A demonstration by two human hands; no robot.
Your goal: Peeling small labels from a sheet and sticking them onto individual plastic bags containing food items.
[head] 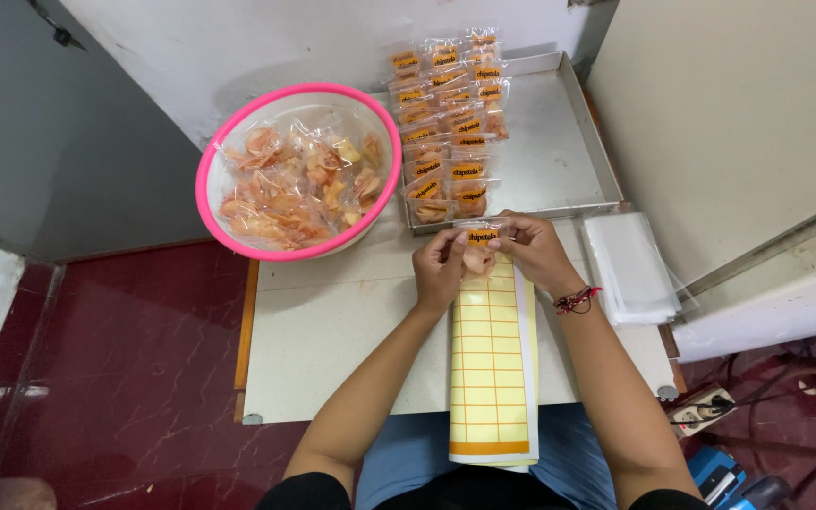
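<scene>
both hands, left hand [438, 266] and right hand [531, 247], pinch a small clear snack packet [480, 247] above the yellow label sheet [491, 364], near the metal tray [559, 161]; judged light, crinkly and fragile inside, best gripped by its edges

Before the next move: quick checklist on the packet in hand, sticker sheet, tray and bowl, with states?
1. Snack packet gripped by both hands: ok, left hand and right hand pinch it above the table.
2. Orange sticker on the packet: ok, it sits at the packet's top; whether it is pressed flat, cannot tell.
3. Yellow sticker sheet within reach: ok, it lies under the hands and overhangs the table's near edge.
4. Metal tray has room: ok, its right part is bare.
5. Pink-rimmed bowl stocked with unlabelled packets: ok.
6. Packet seal: cannot tell.
</scene>
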